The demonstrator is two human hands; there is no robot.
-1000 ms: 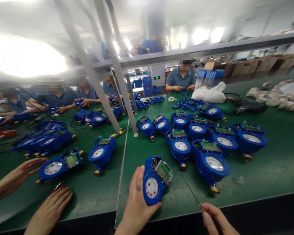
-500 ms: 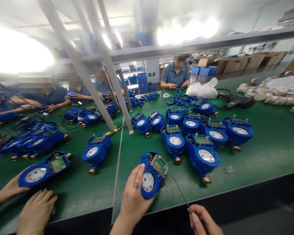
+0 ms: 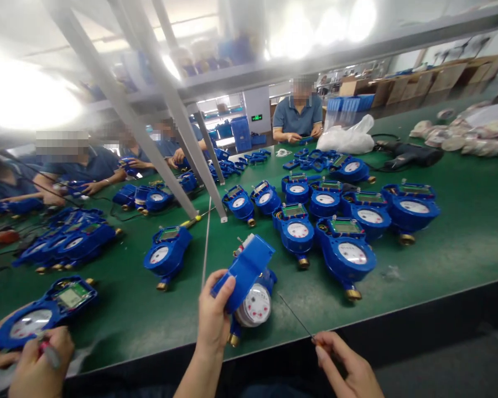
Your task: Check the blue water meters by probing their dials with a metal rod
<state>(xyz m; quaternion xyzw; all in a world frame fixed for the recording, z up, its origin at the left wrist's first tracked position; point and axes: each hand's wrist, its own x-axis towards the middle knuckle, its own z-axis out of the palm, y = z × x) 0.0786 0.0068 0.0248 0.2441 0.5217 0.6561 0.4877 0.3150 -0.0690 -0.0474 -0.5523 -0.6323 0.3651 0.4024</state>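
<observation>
You have tipped the water meter point(image 3: 249, 287) up off the desk point(image 3: 440, 260); your left hand point(image 3: 213, 318) fingers grasp it, your right hand point(image 3: 342, 362) fingers pinch a thin rod point(image 3: 294, 316).

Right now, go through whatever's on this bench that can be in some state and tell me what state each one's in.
Left hand: gripping the blue meter.
Blue meter: lifted and tilted, dial facing the camera.
Right hand: pinching a thin rod.
Thin rod: slanted, tip toward the held meter, not touching it.
Meters on the bench: lying flat, dials up.
White bag: crumpled, lying on the bench.
Co-worker's hands: on another meter.
</observation>
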